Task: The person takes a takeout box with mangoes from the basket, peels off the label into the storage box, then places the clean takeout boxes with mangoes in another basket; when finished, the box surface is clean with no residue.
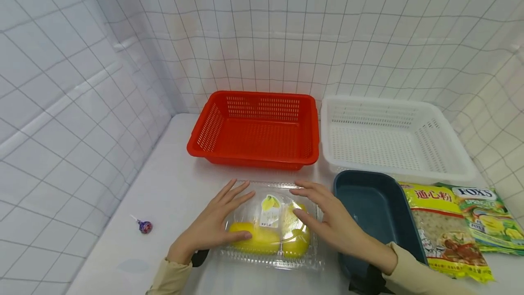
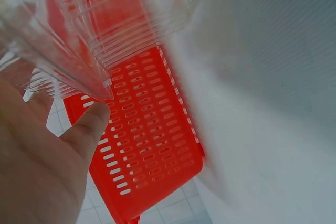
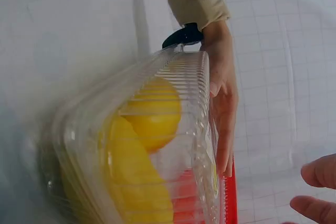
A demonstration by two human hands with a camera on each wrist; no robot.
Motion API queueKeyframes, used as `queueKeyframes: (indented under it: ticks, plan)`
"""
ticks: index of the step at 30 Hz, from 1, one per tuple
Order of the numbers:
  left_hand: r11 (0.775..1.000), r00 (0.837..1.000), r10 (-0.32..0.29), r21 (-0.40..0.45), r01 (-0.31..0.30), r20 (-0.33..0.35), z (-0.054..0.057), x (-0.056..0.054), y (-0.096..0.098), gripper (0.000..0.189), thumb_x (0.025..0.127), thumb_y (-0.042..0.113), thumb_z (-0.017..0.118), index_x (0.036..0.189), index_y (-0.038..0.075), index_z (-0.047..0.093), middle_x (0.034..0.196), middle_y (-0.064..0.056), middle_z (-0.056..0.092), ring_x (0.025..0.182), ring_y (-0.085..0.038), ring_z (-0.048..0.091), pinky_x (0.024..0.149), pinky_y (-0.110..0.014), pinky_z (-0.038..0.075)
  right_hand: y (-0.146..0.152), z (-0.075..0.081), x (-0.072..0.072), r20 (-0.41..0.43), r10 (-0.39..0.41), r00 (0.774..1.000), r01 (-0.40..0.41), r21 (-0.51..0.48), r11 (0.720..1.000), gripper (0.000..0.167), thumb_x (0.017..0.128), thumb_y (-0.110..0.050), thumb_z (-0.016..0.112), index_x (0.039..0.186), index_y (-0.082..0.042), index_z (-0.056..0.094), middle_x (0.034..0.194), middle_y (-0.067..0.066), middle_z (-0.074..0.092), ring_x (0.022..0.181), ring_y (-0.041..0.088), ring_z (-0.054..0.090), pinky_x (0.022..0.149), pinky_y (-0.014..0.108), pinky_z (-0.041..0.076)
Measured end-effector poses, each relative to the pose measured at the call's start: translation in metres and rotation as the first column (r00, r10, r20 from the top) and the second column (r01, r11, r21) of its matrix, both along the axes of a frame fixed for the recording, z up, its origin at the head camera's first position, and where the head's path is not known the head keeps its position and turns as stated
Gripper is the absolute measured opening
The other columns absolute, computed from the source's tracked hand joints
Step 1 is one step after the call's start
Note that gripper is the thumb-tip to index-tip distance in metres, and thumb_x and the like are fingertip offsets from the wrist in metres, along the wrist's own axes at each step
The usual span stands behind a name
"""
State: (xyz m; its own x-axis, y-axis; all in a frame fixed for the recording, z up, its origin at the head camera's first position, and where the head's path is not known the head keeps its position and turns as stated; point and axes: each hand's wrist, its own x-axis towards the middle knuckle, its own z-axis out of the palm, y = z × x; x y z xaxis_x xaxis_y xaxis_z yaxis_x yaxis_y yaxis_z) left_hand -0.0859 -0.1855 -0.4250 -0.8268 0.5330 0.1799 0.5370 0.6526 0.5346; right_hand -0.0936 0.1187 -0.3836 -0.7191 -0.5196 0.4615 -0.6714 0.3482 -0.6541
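Observation:
A clear plastic clamshell box [image 1: 282, 264] lies in front of me with yellow fruits [image 3: 155, 114] inside. A label [image 1: 270, 213] with a picture of yellow fruit is on its lid. My left hand [image 1: 209, 226] rests over the box's left side, fingers spread and thumb across the lid. Above the right side, my right hand [image 1: 333, 222] has its fingers extended and slightly bent, gripping nothing. In the right wrist view, my right fingertips [image 3: 321, 195] are apart from the box. The left wrist view has my left thumb [image 2: 89, 127] beside the box's clear edge.
Behind the box stands a red basket [image 1: 245, 160], with a white basket [image 1: 442, 176] to its right. A dark blue tray [image 1: 341, 195] sits right of the box, then a pasta bag [image 1: 442, 226] and a FOX'S candy bag [image 1: 483, 213]. A lollipop [image 1: 144, 226] lies at left.

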Motion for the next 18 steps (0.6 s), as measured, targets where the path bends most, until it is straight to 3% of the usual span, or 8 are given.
queueKeyframes:
  ticks: [3, 7, 13, 18]
  plan:
    - [1.0, 1.0, 0.005, -0.002, -0.005, 0.012, -0.001, -0.003, 0.0, 0.087, 0.075, 0.061, 0.068, 0.147, 0.025, 0.037, 0.155, 0.001, 0.023, 0.143, -0.024, 0.003, 0.105, -0.062, 0.019, -0.007, 0.001, -0.011, -0.035, 0.064, 0.997, -0.063, 0.053, 0.997, 0.034, 0.082, -0.011, 0.074, 0.115, -0.01, 0.066, 0.123, 0.0, 0.059, 0.114, 0.018, 0.052, 0.092, 0.038, 0.046]
    - [1.0, 1.0, 0.008, 0.0, -0.008, 0.027, -0.002, -0.006, 0.0, 0.087, 0.075, 0.062, 0.067, 0.147, 0.024, 0.038, 0.155, 0.002, 0.023, 0.143, -0.023, 0.002, 0.105, -0.062, 0.019, -0.017, 0.005, -0.021, 0.007, 0.154, 0.988, -0.153, 0.14, 0.978, 0.025, 0.084, -0.015, 0.074, 0.107, -0.007, 0.07, 0.114, 0.0, 0.064, 0.108, 0.017, 0.056, 0.09, 0.034, 0.048]
    - [1.0, 0.999, 0.002, 0.013, -0.002, 0.037, -0.003, -0.006, 0.0, 0.087, 0.075, 0.06, 0.069, 0.148, 0.026, 0.036, 0.155, 0.0, 0.023, 0.143, -0.024, 0.002, 0.104, -0.062, 0.02, -0.029, 0.006, -0.028, 0.075, 0.249, 0.966, -0.26, 0.288, 0.922, 0.028, 0.085, -0.02, 0.073, 0.11, -0.007, 0.07, 0.115, 0.002, 0.064, 0.109, 0.018, 0.055, 0.093, 0.034, 0.046]
    - [1.0, 0.999, -0.009, 0.03, 0.008, 0.04, -0.002, -0.008, 0.0, 0.086, 0.074, 0.058, 0.07, 0.147, 0.026, 0.037, 0.155, 0.001, 0.023, 0.143, -0.024, 0.002, 0.104, -0.062, 0.021, -0.034, 0.004, -0.03, 0.062, 0.277, 0.959, -0.28, 0.377, 0.883, 0.027, 0.086, -0.019, 0.072, 0.109, -0.006, 0.071, 0.116, 0.004, 0.063, 0.11, 0.018, 0.055, 0.096, 0.034, 0.044]
